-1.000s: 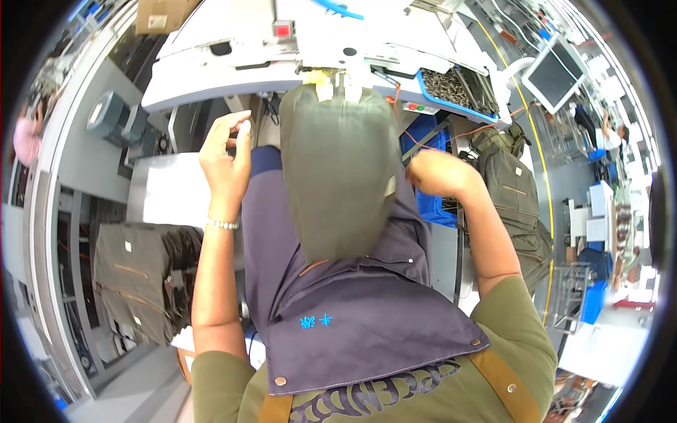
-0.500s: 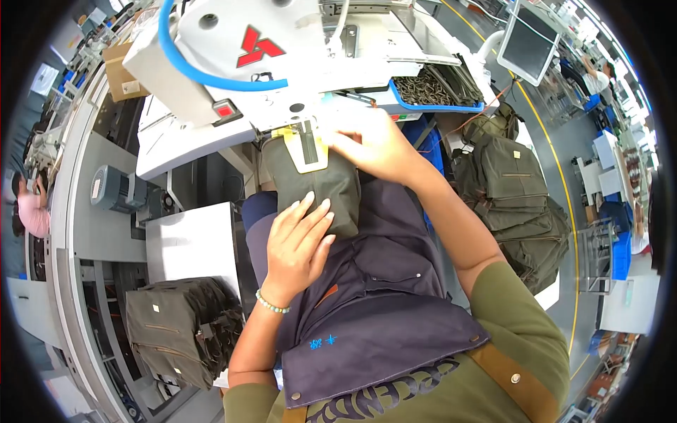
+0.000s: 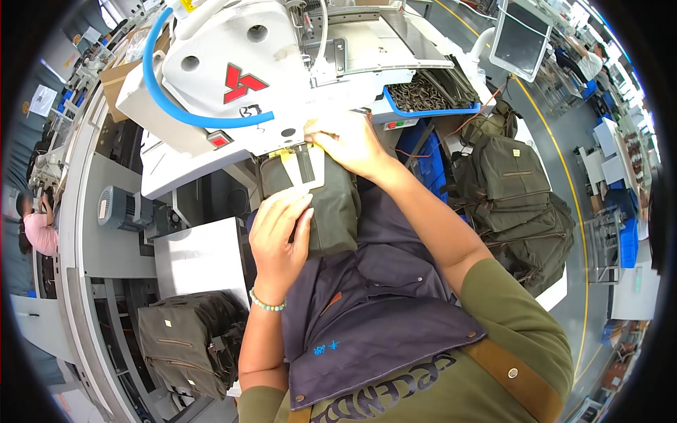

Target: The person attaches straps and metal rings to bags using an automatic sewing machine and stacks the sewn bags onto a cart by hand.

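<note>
A dark green fabric bag (image 3: pixel 335 222) hangs over my lap beneath the head of a white sewing machine (image 3: pixel 218 70). On its upper end lies a pale yellow-edged plate (image 3: pixel 317 173) with a dark strip (image 3: pixel 305 166) down its middle. My left hand (image 3: pixel 277 229) is closed, its bunched fingertips at the plate's lower edge against the bag; what they pinch is hidden. Up beside the machine head, my right hand (image 3: pixel 352 144) has its fingers bent together at the plate's upper right. Whatever sits between those fingers is too bright to make out.
A blue tray (image 3: pixel 434 111) of small metal parts stands on the machine table at right. Dark green backpacks lie stacked at right (image 3: pixel 511 180) and lower left (image 3: pixel 190 338). A blue hose (image 3: pixel 151 77) loops across the machine. Other people sit farther off.
My left hand has slid from flat on the bag up to the plate's lower edge, its fingers now drawn together. My right hand has shifted left, nearer the machine head.
</note>
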A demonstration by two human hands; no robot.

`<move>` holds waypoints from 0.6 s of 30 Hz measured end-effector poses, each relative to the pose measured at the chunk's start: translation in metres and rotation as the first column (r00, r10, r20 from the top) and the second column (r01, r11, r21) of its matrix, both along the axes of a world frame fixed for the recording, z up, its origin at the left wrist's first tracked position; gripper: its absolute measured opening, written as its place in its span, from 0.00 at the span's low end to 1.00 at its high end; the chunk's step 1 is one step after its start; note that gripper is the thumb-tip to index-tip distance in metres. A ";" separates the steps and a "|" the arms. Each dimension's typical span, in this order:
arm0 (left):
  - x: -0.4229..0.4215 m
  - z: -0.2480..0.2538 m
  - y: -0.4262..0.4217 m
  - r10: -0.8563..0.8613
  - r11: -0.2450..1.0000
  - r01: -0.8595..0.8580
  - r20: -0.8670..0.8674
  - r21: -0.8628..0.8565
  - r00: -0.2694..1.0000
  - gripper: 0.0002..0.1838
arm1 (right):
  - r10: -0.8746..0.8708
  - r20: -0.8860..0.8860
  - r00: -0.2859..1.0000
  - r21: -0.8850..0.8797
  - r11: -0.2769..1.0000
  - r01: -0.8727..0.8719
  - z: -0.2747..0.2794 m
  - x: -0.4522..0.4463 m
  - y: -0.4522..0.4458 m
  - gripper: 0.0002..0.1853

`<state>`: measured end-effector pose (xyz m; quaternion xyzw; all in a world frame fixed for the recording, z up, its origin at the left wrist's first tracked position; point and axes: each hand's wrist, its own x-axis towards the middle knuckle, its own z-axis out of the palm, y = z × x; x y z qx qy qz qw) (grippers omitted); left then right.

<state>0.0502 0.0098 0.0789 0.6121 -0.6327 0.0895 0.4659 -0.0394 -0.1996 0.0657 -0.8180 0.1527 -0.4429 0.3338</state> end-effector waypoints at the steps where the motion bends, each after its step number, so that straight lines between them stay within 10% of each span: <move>1: 0.001 0.002 -0.003 0.000 1.000 0.000 -0.001 -0.001 1.000 0.11 | 0.036 0.017 0.999 -0.243 0.970 -0.031 -0.006 -0.003 -0.005 0.05; 6: 0.008 0.004 -0.020 0.074 0.997 -0.072 0.212 -0.018 0.975 0.13 | 0.012 -0.105 0.994 -0.717 0.692 -0.084 0.006 -0.012 0.011 0.05; 9: 0.010 0.004 -0.031 0.103 0.994 -0.109 0.277 0.005 0.955 0.12 | -0.067 -0.370 0.927 -0.679 0.701 -0.220 0.020 -0.016 0.022 0.08; 18: 0.016 -0.001 -0.036 0.107 0.991 -0.129 0.408 0.028 0.907 0.11 | 0.055 -0.333 0.941 -0.592 0.765 -0.254 0.017 -0.011 0.007 0.11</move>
